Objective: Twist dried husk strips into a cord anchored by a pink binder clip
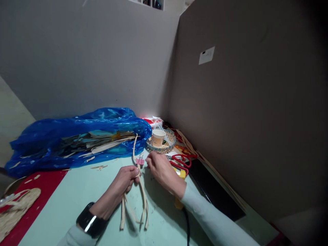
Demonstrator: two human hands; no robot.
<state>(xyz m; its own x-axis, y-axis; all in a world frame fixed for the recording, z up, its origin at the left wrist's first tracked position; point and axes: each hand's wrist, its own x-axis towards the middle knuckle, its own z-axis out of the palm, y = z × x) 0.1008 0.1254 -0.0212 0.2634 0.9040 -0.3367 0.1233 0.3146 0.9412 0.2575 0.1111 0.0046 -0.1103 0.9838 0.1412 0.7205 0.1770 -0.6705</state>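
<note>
My left hand [129, 177] pinches pale flat plant-fibre strands [144, 201] between thumb and fingers, just under a pink binder clip [140, 161]. Several loose ends hang below that hand onto the light green tabletop. Beyond the clip a narrow braided strip [134, 147] runs up toward the blue bag. Just right of the clip is my right hand [161, 169], its fingers bent and drawn together. Whatever they may hold is too small to make out. Red-handled scissors [181, 162] lie past that hand, and a yellow tool [180, 203] is partly hidden under my right wrist.
A blue plastic bag [77, 123] with fibre strips [102, 141] lies along the back. A paper cup [158, 137] stands in a woven basket [169, 145]. At right are a black flat object [215, 189] and a black cord [188, 225]. A woven sandal [23, 205] is at left.
</note>
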